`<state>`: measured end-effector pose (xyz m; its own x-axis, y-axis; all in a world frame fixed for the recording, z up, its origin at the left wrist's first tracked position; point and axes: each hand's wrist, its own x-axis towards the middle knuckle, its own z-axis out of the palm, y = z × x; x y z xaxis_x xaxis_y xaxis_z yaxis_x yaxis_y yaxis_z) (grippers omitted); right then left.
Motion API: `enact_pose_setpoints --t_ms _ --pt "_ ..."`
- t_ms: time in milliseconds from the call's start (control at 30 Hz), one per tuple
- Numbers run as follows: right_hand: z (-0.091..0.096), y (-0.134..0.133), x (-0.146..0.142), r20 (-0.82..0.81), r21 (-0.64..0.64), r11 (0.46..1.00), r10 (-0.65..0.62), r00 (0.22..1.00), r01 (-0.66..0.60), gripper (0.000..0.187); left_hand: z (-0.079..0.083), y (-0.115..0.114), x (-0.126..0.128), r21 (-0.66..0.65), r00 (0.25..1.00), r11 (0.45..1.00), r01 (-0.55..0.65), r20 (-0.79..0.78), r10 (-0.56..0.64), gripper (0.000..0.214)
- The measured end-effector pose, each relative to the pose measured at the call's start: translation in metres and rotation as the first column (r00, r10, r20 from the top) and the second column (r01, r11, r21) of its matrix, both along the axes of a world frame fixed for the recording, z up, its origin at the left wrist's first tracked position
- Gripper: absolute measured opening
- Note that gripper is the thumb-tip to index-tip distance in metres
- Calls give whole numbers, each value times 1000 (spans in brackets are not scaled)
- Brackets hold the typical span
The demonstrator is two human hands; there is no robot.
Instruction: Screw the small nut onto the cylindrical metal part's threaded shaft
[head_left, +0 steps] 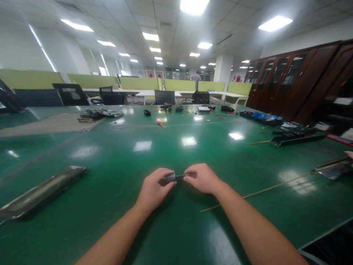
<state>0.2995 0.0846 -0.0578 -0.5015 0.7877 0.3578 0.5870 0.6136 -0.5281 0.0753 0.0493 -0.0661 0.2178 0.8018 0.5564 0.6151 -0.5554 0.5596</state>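
Note:
My left hand point(153, 188) and my right hand point(202, 177) meet just above the green table point(116, 162), near its front middle. Between them they pinch a small dark rod-like part point(174, 177), each hand closed on one end. The part lies roughly level and its details are too small to make out. Both forearms reach in from the bottom edge of the view.
A long flat metal strip point(41, 191) lies at the left front. Thin wooden sticks point(264, 189) lie to the right. A black tray point(298, 138), a red screwdriver point(160, 123) and scattered small parts sit farther back. Another person's fingertip point(349, 154) shows at the right edge; someone stands far off.

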Motion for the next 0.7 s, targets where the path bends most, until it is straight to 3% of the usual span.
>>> enact_pose_setpoints --t_ms 700 --pt "1 1 3 -10 -21 1000 -19 1000 19 17 0 1 -1 -22 1000 999 -25 3 25 23"
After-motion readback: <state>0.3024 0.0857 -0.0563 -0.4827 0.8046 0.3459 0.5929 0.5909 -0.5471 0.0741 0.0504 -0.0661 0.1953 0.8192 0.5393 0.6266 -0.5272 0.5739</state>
